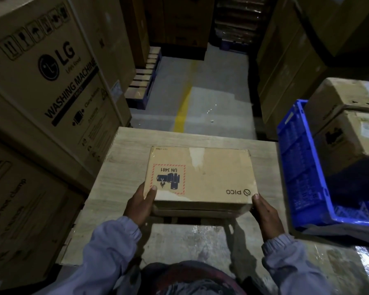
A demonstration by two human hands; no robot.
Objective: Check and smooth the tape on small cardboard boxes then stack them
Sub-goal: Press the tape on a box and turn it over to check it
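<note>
The small cardboard box [200,177] lies flat over the middle of a pale wooden table [119,150], its printed top facing up and its near edge towards the person. The left hand [140,207] grasps the near left corner, thumb on top and fingers wrapped down the side. The right hand [264,213] grasps the near right corner the same way. A second edge of like width shows just under the box, perhaps another box below it, though whether the two touch cannot be told. A strip of clear tape [196,156] runs over the far edge onto the top and looks slightly wrinkled. The box looks stiff with crisp corners, and probably light, since a grip at two corners carries it. Its battery warning label [169,179] suggests it should be set down gently rather than dropped. The plain cardboard should give good grip, the glossy tape less. The two short sides look like the safest place to hold it. A blue crate [303,167] stands just right of the table.
</note>
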